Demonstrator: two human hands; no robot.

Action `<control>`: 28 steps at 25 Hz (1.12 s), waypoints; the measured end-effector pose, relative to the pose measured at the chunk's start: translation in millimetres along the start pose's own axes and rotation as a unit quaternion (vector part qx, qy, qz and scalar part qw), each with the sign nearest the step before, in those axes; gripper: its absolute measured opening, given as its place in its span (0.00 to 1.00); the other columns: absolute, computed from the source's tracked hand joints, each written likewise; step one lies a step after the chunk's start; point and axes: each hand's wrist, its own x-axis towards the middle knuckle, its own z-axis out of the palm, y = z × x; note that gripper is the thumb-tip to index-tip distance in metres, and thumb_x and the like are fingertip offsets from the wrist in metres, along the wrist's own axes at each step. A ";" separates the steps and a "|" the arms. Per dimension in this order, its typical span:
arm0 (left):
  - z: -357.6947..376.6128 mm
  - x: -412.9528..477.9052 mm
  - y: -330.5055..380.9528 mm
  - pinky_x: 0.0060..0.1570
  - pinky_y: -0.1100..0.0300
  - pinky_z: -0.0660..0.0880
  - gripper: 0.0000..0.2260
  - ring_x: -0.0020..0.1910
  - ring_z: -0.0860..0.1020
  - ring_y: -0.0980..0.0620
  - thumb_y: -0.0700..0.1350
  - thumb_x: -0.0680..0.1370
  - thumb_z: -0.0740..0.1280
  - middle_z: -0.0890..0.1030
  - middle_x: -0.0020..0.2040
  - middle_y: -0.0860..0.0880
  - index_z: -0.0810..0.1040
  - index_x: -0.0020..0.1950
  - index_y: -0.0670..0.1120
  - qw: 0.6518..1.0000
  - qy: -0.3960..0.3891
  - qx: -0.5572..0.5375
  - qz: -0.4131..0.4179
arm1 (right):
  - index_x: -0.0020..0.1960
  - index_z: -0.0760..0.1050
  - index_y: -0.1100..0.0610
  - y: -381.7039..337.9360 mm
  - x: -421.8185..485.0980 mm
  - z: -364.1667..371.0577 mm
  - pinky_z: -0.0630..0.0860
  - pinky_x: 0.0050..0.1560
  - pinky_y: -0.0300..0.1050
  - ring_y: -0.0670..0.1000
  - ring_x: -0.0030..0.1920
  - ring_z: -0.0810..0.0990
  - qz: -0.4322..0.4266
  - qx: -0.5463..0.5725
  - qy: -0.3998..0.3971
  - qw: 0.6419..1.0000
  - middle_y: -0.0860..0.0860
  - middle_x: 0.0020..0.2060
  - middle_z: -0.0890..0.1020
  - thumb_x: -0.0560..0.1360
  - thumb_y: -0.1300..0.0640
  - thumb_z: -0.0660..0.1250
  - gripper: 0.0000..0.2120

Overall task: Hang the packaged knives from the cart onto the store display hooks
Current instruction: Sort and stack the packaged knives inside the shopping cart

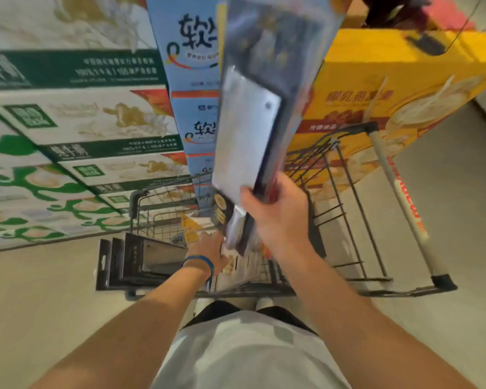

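Stacked cartons wall the aisle beyond the wire cart. My right grip clamps the lower end of a packaged knife, upright above the cart. My left grip is down among the packaged knives lying in the cart; whether it holds one I cannot tell.

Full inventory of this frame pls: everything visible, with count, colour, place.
held knife packs: several, number unclear; dark, silver blade; raised above cart
cart knife packs: about three; dark; cart's near left corner
cart: one; dark wire, pale handle; centre
green-white cartons: many; stacked left
blue cartons: stack; behind cart
yellow carton: one; right
wristband: one; blue; left wrist
left hand: in cart, grasp hidden
right hand: grips held knife packs' lower end
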 end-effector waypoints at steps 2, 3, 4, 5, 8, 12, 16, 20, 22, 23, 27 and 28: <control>2.1 -1.7 -4.9 0.51 0.49 0.79 0.22 0.53 0.79 0.41 0.51 0.74 0.68 0.72 0.61 0.44 0.70 0.66 0.53 0.999 0.011 -0.036 -0.005 | 0.46 0.79 0.45 27.2 -26.8 15.4 0.74 0.39 0.31 0.38 0.40 0.81 0.048 -0.045 -0.046 0.997 0.39 0.37 0.83 0.69 0.49 0.76 0.08; 3.3 -1.8 -9.0 0.50 0.49 0.79 0.21 0.51 0.79 0.41 0.51 0.73 0.69 0.72 0.60 0.44 0.71 0.65 0.54 0.999 0.014 -0.044 -0.008 | 0.48 0.79 0.42 42.1 -40.0 21.4 0.73 0.39 0.30 0.38 0.41 0.81 0.078 -0.063 -0.065 0.993 0.39 0.38 0.83 0.70 0.49 0.75 0.09; 3.4 -1.5 -13.1 0.49 0.49 0.79 0.20 0.50 0.80 0.42 0.52 0.74 0.69 0.72 0.60 0.45 0.71 0.64 0.54 0.999 0.017 -0.045 -0.010 | 0.49 0.78 0.40 57.9 -51.2 25.6 0.73 0.40 0.32 0.40 0.42 0.81 0.102 -0.080 -0.077 0.989 0.41 0.39 0.83 0.70 0.48 0.75 0.10; 3.8 -0.2 -18.1 0.49 0.50 0.79 0.19 0.50 0.80 0.42 0.54 0.74 0.69 0.73 0.59 0.45 0.71 0.63 0.54 0.999 0.019 -0.048 -0.010 | 0.49 0.77 0.40 73.7 -60.8 29.0 0.73 0.41 0.33 0.41 0.43 0.81 0.120 -0.094 -0.087 0.985 0.42 0.41 0.83 0.70 0.49 0.75 0.11; -1.1 9.1 -32.1 0.47 0.52 0.78 0.19 0.49 0.80 0.43 0.59 0.74 0.70 0.75 0.56 0.47 0.73 0.61 0.54 0.998 0.002 -0.065 -0.023 | 0.53 0.74 0.37 114.2 -77.3 41.8 0.70 0.44 0.25 0.42 0.49 0.80 0.188 -0.103 -0.135 0.967 0.43 0.49 0.81 0.70 0.55 0.76 0.18; -3.5 19.4 -42.0 0.48 0.55 0.74 0.11 0.48 0.77 0.47 0.57 0.81 0.60 0.81 0.54 0.49 0.76 0.55 0.52 0.999 -0.040 0.023 -0.025 | 0.58 0.73 0.36 142.8 -82.5 61.2 0.72 0.54 0.27 0.38 0.56 0.79 0.143 -0.096 -0.186 0.967 0.37 0.53 0.80 0.70 0.56 0.76 0.23; -4.7 30.0 -51.9 0.53 0.51 0.75 0.14 0.51 0.78 0.46 0.53 0.83 0.59 0.81 0.54 0.48 0.77 0.62 0.48 0.996 -0.052 0.020 -0.067 | 0.62 0.75 0.44 163.4 -81.3 70.7 0.70 0.57 0.27 0.33 0.58 0.72 0.096 -0.119 -0.168 0.974 0.43 0.56 0.80 0.71 0.48 0.72 0.20; -12.8 34.3 -58.2 0.59 0.51 0.75 0.12 0.59 0.78 0.40 0.40 0.82 0.63 0.80 0.60 0.40 0.77 0.65 0.39 0.987 -0.059 -0.028 -0.147 | 0.65 0.74 0.51 187.1 -73.9 70.0 0.78 0.58 0.48 0.48 0.58 0.76 0.128 -0.254 -0.228 0.931 0.49 0.55 0.81 0.72 0.52 0.75 0.23; -17.6 29.6 -50.3 0.56 0.49 0.76 0.10 0.56 0.80 0.38 0.35 0.82 0.61 0.81 0.57 0.37 0.78 0.60 0.36 0.987 -0.013 -0.034 -0.157 | 0.66 0.72 0.51 193.0 -65.8 67.8 0.81 0.57 0.53 0.52 0.56 0.81 0.121 -0.296 -0.273 0.908 0.49 0.55 0.82 0.71 0.53 0.77 0.26; -19.5 26.9 -45.2 0.55 0.48 0.76 0.10 0.56 0.80 0.37 0.35 0.82 0.60 0.81 0.57 0.37 0.78 0.59 0.35 0.986 0.001 -0.045 -0.157 | 0.68 0.71 0.50 195.8 -61.1 66.4 0.81 0.58 0.53 0.53 0.57 0.82 0.111 -0.299 -0.286 0.903 0.49 0.56 0.82 0.70 0.53 0.78 0.30; -25.2 19.1 -23.9 0.57 0.45 0.74 0.12 0.60 0.77 0.37 0.40 0.82 0.61 0.75 0.64 0.38 0.74 0.64 0.40 0.990 -0.007 -0.065 -0.127 | 0.83 0.49 0.46 206.8 -47.0 60.4 0.76 0.62 0.54 0.57 0.64 0.76 0.066 -0.299 -0.387 0.870 0.54 0.69 0.73 0.71 0.54 0.76 0.50; -24.8 16.7 -20.7 0.58 0.45 0.74 0.14 0.61 0.76 0.37 0.41 0.81 0.62 0.73 0.65 0.39 0.71 0.67 0.43 0.992 -0.018 -0.057 -0.114 | 0.83 0.46 0.46 210.2 -45.8 58.7 0.75 0.65 0.55 0.57 0.67 0.74 0.079 -0.284 -0.407 0.864 0.54 0.71 0.71 0.71 0.54 0.76 0.51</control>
